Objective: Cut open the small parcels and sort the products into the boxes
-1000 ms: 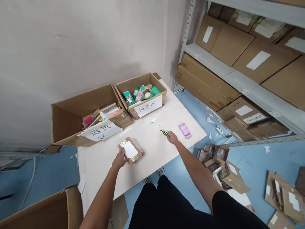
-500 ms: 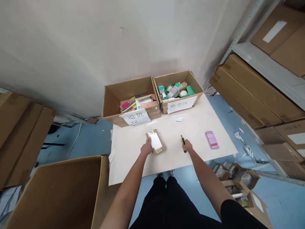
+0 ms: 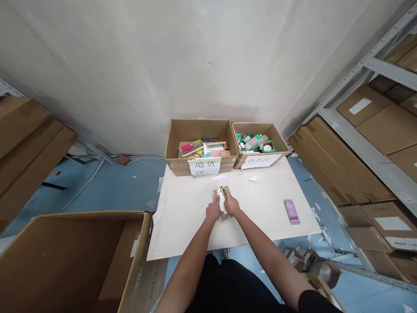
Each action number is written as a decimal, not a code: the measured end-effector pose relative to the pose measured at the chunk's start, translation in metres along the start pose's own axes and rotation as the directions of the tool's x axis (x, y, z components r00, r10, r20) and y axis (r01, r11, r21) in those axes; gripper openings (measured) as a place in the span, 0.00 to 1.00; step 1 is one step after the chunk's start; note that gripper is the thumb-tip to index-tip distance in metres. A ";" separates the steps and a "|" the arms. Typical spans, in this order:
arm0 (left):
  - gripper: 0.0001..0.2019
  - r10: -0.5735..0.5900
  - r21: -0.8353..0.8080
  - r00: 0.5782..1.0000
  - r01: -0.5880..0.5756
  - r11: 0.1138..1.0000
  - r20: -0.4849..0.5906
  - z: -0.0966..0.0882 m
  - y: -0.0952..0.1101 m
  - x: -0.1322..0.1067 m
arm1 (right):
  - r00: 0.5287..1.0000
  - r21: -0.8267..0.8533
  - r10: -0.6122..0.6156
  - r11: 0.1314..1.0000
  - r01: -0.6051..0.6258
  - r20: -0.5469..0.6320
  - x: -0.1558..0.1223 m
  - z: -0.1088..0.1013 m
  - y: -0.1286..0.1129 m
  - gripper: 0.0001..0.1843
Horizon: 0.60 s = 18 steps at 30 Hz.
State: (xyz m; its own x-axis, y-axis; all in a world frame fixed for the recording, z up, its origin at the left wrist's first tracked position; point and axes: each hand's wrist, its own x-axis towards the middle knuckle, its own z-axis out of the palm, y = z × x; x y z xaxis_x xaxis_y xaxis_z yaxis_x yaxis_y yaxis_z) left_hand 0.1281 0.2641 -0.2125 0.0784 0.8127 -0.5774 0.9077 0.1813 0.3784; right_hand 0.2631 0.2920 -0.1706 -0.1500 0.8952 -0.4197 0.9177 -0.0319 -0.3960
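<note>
A small brown cardboard parcel (image 3: 219, 192) with a white label lies in the middle of the white table (image 3: 182, 217). My left hand (image 3: 213, 211) rests on its near left edge, fingers closed against it. My right hand (image 3: 232, 204) grips a slim black-and-yellow cutter (image 3: 223, 191), whose tip lies over the parcel's top. Most of the parcel is hidden under the two hands.
Two open boxes with paper labels stand at the table's far edge: the left box (image 3: 201, 145) with flat packs, the right box (image 3: 259, 145) with green packs. A pink item (image 3: 291, 211) lies to the right. A big open carton (image 3: 71, 256) stands at the near left. Shelves with cartons (image 3: 368, 143) on the right.
My right hand has picked up the cutter from the table and brought it left onto the parcel. My view has swung left and centred on the table.
</note>
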 end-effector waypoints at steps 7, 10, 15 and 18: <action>0.54 0.063 -0.027 0.998 -0.064 0.998 -0.025 0.000 -0.006 -0.003 | 0.996 -0.104 0.012 0.995 -0.003 0.084 -0.020 0.005 0.009 0.38; 0.53 0.083 -0.012 0.995 -0.084 0.996 -0.046 -0.002 -0.009 -0.006 | 0.991 -0.112 0.043 0.993 -0.029 0.124 -0.034 0.000 0.011 0.38; 0.52 0.109 0.021 0.992 -0.108 0.994 -0.057 -0.005 -0.014 -0.010 | 0.977 -0.137 0.106 0.987 -0.081 0.187 -0.068 0.002 0.021 0.34; 0.51 0.114 0.011 0.991 -0.114 0.993 -0.065 -0.006 -0.016 -0.010 | 0.966 -0.158 0.111 0.985 -0.075 0.232 -0.094 0.005 0.038 0.36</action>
State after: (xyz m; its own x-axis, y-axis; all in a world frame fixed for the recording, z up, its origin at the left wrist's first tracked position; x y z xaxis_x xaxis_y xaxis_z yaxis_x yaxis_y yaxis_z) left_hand 0.1108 0.2561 -0.2085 0.1548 0.8622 -0.4824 0.8973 0.0817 0.4339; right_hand 0.3103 0.2049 -0.1502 -0.1285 0.7586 -0.6387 0.9730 -0.0282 -0.2292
